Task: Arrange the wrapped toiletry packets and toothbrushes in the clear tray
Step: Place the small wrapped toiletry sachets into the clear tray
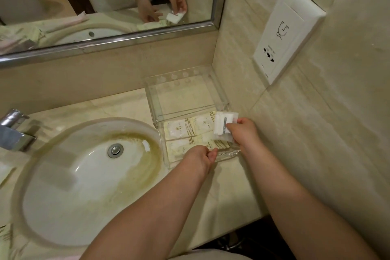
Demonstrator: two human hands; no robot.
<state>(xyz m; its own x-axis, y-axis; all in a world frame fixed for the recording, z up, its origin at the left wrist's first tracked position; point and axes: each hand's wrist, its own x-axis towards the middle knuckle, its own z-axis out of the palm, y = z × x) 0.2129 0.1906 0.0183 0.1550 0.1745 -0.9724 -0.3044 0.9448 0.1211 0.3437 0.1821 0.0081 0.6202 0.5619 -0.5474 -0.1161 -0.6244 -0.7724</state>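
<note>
A clear acrylic tray (185,95) stands on the counter in the corner beside the sink. Its raised back shelf has a row of round holes. Several cream wrapped packets (183,130) lie flat in its front compartment. My right hand (242,131) pinches a white wrapped packet (222,125) over the tray's right front part. My left hand (202,157) rests at the tray's front edge, fingertips on the lowest packet (213,144). No toothbrush shows in the tray.
A stained white basin (84,179) with a metal drain fills the left. A chrome tap (14,129) stands at the far left. A mirror (105,6) hangs on the wall behind the counter. A white socket panel (287,34) hangs on the right wall.
</note>
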